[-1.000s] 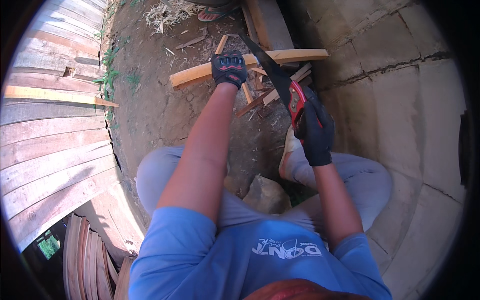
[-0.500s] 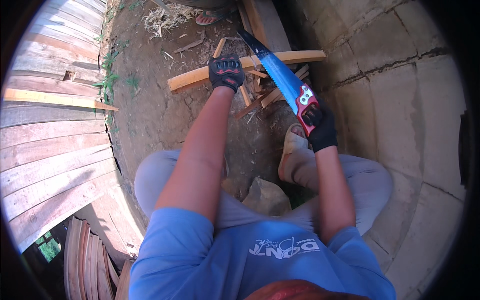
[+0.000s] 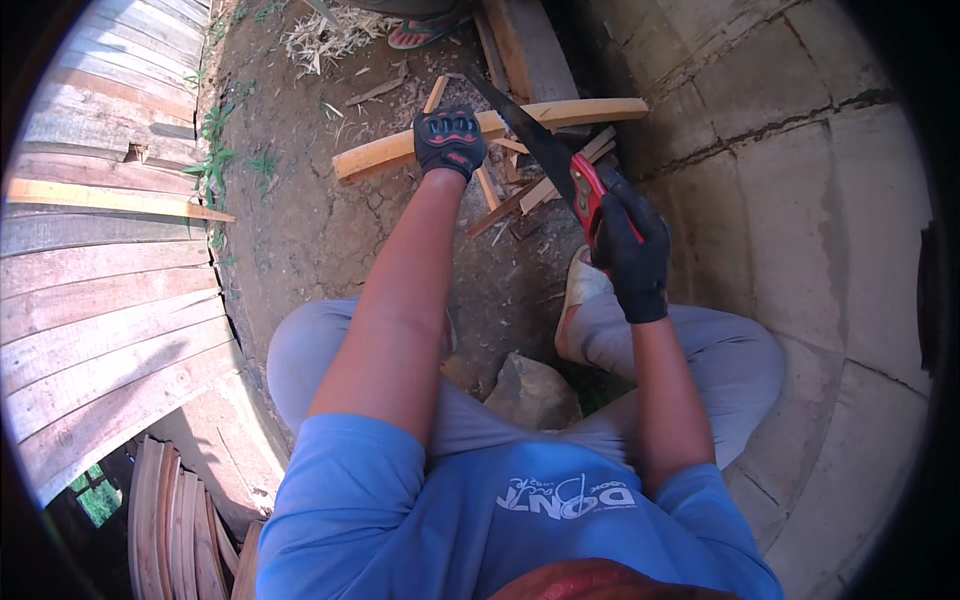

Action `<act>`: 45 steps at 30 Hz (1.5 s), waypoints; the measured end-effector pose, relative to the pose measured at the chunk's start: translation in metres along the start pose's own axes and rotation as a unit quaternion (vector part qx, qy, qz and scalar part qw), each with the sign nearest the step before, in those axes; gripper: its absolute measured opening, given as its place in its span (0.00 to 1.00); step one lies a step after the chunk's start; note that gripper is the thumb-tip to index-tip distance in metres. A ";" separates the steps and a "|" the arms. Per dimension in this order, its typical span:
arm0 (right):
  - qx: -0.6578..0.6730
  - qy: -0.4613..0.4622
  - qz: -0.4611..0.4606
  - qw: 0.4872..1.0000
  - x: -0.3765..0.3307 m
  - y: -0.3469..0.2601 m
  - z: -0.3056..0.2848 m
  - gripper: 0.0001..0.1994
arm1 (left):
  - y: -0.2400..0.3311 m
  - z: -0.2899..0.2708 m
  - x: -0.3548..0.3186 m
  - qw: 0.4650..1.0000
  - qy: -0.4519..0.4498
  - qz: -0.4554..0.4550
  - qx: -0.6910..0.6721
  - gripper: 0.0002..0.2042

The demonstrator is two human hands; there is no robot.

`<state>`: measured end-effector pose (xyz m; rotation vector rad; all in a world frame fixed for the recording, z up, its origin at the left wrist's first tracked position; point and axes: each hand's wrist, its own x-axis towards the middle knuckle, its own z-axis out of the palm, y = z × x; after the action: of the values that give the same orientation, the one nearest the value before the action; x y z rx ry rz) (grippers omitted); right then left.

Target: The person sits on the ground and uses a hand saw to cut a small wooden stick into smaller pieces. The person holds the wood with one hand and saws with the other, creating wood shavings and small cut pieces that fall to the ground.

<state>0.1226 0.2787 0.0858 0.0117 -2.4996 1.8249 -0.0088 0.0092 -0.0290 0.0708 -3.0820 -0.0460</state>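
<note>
I see left hand (image 3: 450,140) pressed flat on stiff, light wooden slat (image 3: 480,135); right hand (image 3: 628,245) clamped on handsaw (image 3: 545,150) handle. Judge: pin slat close beside cut.

Wooden slat (image 3: 400,150) lies crosswise on the dirt ground (image 3: 300,230), left hand (image 3: 449,140) on top of it. Saw (image 3: 545,150) crosses it just right, held by right hand (image 3: 630,245). Offcuts (image 3: 520,195) beneath; plank stack (image 3: 90,250) far left; stone (image 3: 530,390) between the knees.

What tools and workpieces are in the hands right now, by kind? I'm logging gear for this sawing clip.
Hand saw, in the right hand: 1
Long wooden slat, pressed down by the left hand: 1
Black work gloves: 2
Total: 4
</note>
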 end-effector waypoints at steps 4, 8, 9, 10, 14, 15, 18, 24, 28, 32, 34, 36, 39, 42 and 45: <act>-0.111 -0.017 -0.057 0.992 -0.020 -0.030 -0.024 0.17 | -0.003 0.006 0.001 1.000 0.023 0.010 0.007 0.11; -0.155 -0.019 -0.015 0.988 -0.073 -0.065 -0.064 0.18 | -0.008 0.006 0.002 1.000 0.014 0.012 0.006 0.11; -0.172 -0.014 -0.039 0.984 -0.084 -0.062 -0.072 0.18 | -0.006 0.004 0.002 1.000 0.009 0.009 0.006 0.11; -0.178 -0.013 -0.039 0.983 -0.087 -0.061 -0.072 0.18 | -0.005 0.003 0.001 1.000 0.001 0.007 0.007 0.11; -0.146 -0.028 0.010 0.989 -0.068 -0.063 -0.044 0.19 | -0.008 0.001 -0.002 1.000 0.001 0.003 -0.005 0.11; -0.122 -0.028 0.025 0.992 -0.049 -0.056 -0.023 0.19 | -0.010 0.004 -0.004 1.000 0.007 -0.002 -0.003 0.10; -0.101 0.000 -0.130 0.986 0.030 0.007 0.039 0.18 | -0.009 0.001 -0.002 1.000 0.014 0.004 -0.003 0.09; -0.039 0.039 -0.091 0.994 0.119 0.052 0.119 0.16 | -0.003 0.008 0.004 1.000 0.016 0.017 -0.001 0.10; -0.027 0.016 -0.051 0.998 0.070 0.041 0.088 0.19 | -0.004 -0.002 0.004 0.999 -0.019 0.028 0.002 0.11; -0.114 -0.010 -0.047 0.992 -0.023 -0.006 0.017 0.20 | -0.009 -0.002 0.004 0.999 -0.036 0.012 -0.011 0.12; -0.112 -0.060 0.098 0.987 -0.064 -0.048 -0.027 0.20 | -0.011 0.004 0.003 1.000 -0.018 0.011 -0.008 0.12; -0.171 -0.038 0.004 0.985 -0.093 -0.050 -0.059 0.20 | -0.010 0.003 0.007 1.000 -0.019 0.011 -0.004 0.12; -0.169 -0.043 0.004 0.985 -0.090 -0.064 -0.059 0.20 | -0.010 0.005 0.002 1.000 0.006 0.018 -0.006 0.11; -0.120 -0.047 0.040 0.991 -0.052 -0.056 -0.017 0.20 | -0.010 0.001 0.001 1.000 -0.010 0.001 -0.019 0.10; -0.067 -0.007 -0.047 0.997 0.037 0.003 0.061 0.20 | -0.009 -0.001 -0.002 1.000 -0.006 -0.001 -0.025 0.09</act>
<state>0.0837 0.2224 0.0656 0.1358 -2.5771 1.6265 -0.0068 0.0004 -0.0289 0.0725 -3.0906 -0.1237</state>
